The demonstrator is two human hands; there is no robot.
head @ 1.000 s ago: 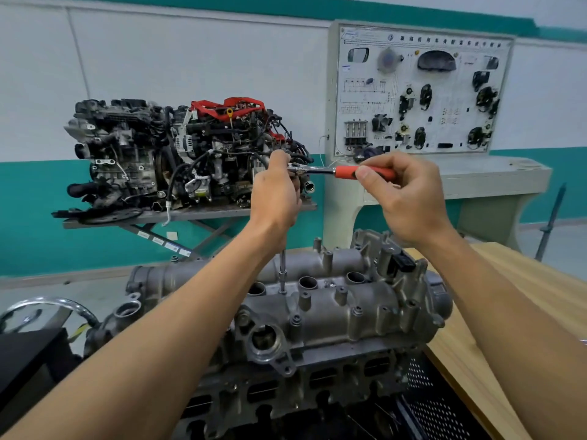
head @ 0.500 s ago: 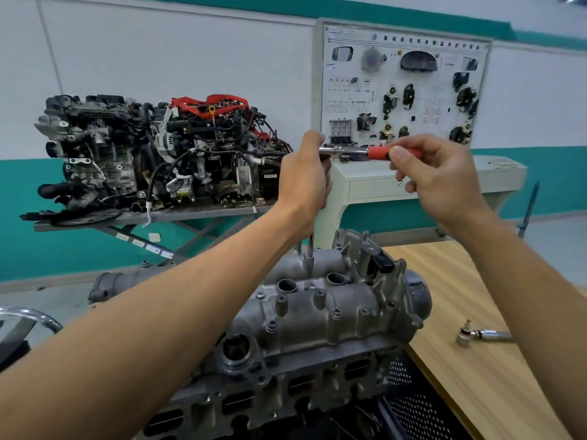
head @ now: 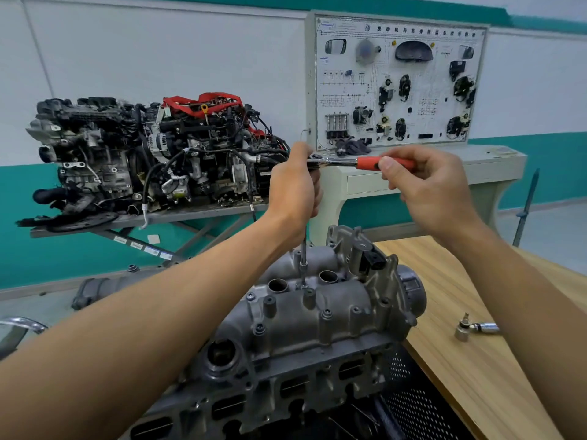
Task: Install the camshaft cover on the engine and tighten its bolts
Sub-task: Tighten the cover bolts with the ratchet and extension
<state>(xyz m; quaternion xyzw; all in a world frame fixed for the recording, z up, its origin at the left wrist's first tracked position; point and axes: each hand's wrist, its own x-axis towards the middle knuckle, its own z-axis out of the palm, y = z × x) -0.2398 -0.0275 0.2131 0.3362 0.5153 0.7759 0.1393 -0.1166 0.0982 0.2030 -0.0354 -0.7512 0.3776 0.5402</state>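
Hands meet just above the middle of the frame on a ratchet [head: 343, 161] with a red handle. The left hand [head: 293, 188] has its grip closed round the head of the tool and the top of the extension bar [head: 304, 249], fingers curled, back of the hand toward the camera. The right hand [head: 428, 188] has its grip pinched on the red handle between thumb and curled fingers. The handle lies level, pointing toward the right of the frame. The extension bar drops upright from the left hand, and its lower end touches the top of the camshaft cover [head: 317, 322] between two round open wells; whatever it is seated on there is too small to make out.

The camshaft cover, grey cast metal, sits on the engine [head: 254, 404] in the lower middle of the frame, running from lower left to upper right. Bolt heads [head: 259, 328] show along its near edge.

Right of the engine, a wooden desk [head: 460, 385] fills the lower right. A second metal tool [head: 473, 329] lies on it, partly hidden behind the right forearm. In the upper left a complete engine with red parts [head: 152, 154] stands on a grey stand. In the upper right, a white training board [head: 397, 84] with car parts fixed to it stands against the wall.
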